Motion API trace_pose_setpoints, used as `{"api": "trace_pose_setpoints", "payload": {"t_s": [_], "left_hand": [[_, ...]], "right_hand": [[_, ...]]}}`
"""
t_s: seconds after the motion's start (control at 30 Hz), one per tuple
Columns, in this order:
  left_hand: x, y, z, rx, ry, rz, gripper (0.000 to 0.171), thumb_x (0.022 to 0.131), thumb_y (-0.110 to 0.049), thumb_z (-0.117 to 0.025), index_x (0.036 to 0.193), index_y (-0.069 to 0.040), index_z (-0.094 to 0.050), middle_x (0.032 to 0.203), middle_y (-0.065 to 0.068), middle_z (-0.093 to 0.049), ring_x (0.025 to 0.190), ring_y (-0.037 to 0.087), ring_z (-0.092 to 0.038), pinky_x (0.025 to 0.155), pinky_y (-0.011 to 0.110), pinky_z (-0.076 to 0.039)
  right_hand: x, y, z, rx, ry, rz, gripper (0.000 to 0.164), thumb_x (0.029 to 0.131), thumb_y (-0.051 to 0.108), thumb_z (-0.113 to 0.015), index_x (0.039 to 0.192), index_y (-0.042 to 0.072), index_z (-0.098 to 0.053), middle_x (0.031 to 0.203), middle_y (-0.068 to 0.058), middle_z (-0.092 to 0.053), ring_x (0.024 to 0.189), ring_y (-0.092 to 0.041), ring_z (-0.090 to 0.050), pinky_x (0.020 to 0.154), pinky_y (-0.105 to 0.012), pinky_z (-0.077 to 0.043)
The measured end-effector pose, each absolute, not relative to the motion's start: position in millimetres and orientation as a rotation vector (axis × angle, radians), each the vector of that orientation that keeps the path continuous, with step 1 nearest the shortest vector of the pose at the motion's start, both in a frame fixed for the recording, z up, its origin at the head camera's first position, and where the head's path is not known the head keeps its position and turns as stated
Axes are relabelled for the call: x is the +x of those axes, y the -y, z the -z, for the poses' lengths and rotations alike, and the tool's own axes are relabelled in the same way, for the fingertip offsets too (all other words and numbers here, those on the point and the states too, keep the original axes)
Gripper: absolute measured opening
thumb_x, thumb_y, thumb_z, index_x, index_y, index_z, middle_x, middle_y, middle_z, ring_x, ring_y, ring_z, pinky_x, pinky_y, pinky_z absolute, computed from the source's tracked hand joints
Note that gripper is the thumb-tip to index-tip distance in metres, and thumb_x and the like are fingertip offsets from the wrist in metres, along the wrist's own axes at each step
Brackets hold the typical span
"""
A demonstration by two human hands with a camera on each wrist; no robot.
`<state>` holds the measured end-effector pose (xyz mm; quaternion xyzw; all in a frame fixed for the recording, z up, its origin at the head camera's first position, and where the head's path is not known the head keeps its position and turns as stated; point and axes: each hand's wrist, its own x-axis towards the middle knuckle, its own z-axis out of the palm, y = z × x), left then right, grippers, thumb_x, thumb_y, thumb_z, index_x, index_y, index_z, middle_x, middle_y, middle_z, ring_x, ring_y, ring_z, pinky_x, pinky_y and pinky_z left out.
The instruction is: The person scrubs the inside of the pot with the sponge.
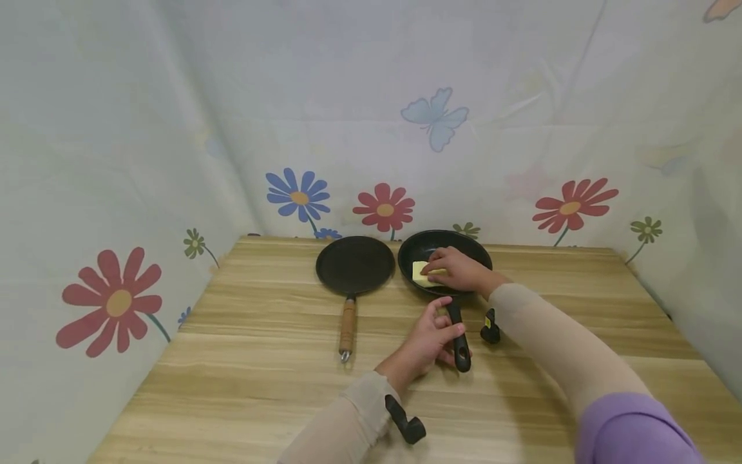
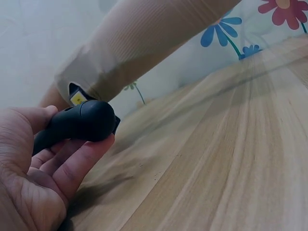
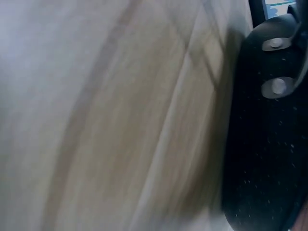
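A black frying pan (image 1: 445, 240) sits at the back of the table, its handle (image 1: 455, 314) toward me. My left hand (image 1: 428, 338) holds that handle, thumb on top and fingers underneath; the left wrist view shows the rounded handle end (image 2: 98, 120) between thumb and fingers. Inside the pan, my right hand (image 1: 458, 269) grips a pale yellow block that looks like a sponge (image 1: 421, 273), its fingertips over the right part of it. The right wrist view shows the speckled pan (image 3: 260, 159) with two rivets, and little of the hand.
A flat black griddle pan (image 1: 355, 264) with a wooden handle (image 1: 347, 325) lies just left of the frying pan. The wooden table (image 1: 243, 361) meets a flower-printed cloth (image 1: 348, 129) at its back edge. Dark camera mounts (image 1: 406, 420) protrude from both wrists.
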<state>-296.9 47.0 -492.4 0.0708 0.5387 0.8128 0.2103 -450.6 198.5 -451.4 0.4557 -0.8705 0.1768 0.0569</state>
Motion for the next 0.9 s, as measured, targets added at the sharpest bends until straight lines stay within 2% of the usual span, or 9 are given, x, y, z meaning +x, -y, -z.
{"api": "trace_pose_setpoints", "payload": {"t_s": [0.2,0.47,0.7,0.9], "left_hand": [[-295,-45,490,0.190,-1.492,-2.257,0.066,0.097,0.000,-0.063,0.153,-0.018,-0.033,0.099,0.007,-0.061,0.071,0.034,-0.072,0.054,0.050,-0.058],[-290,-46,485,0.204,-1.511,-2.245,0.065,0.095,0.002,-0.065,0.149,-0.020,-0.035,0.095,0.006,-0.061,0.070,0.032,-0.072,0.053,0.046,-0.058],[-289,-47,484,0.168,-1.530,-2.237,0.062,0.095,0.002,-0.066,0.146,-0.022,-0.039,0.096,0.007,-0.062,0.074,0.038,-0.073,0.051,0.045,-0.058],[-288,-48,478,0.086,-1.574,-2.232,0.057,0.095,0.003,-0.065,0.141,-0.025,-0.046,0.098,0.010,-0.063,0.076,0.043,-0.072,0.054,0.050,-0.058]], "right_hand": [[-458,-189,455,1.332,2.587,-0.421,0.026,0.095,0.020,-0.071,0.119,0.010,-0.076,0.113,-0.018,-0.064,0.104,-0.036,-0.058,0.094,-0.051,-0.047],[-465,-187,455,1.195,2.646,-0.245,0.028,0.096,0.022,-0.070,0.123,0.014,-0.074,0.115,-0.020,-0.064,0.100,-0.037,-0.057,0.088,-0.051,-0.049],[-474,-191,447,1.067,2.760,-0.040,0.027,0.098,0.026,-0.067,0.124,0.018,-0.074,0.108,-0.014,-0.064,0.091,-0.033,-0.057,0.082,-0.049,-0.051],[-482,-193,432,1.057,2.854,0.035,0.025,0.098,0.022,-0.067,0.119,0.012,-0.075,0.099,-0.012,-0.068,0.089,-0.033,-0.061,0.082,-0.050,-0.053]]}}
